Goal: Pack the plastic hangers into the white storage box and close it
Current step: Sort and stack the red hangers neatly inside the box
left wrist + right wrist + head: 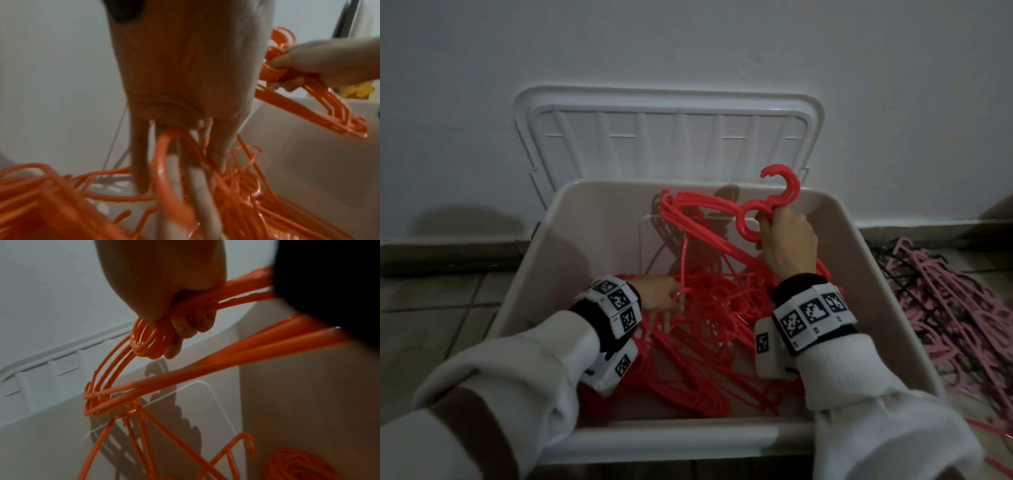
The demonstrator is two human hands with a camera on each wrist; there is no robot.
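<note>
The right hand grips a bunch of red hangers by the necks at 1 o'clock in the box; the left hand, fingers straight, digs into the tangled pile at 9 o'clock. Packing is midway, I judge: next, lay the bunch flat, then fetch the pink hangers from the floor at 3 o'clock before lowering the lid.
</note>
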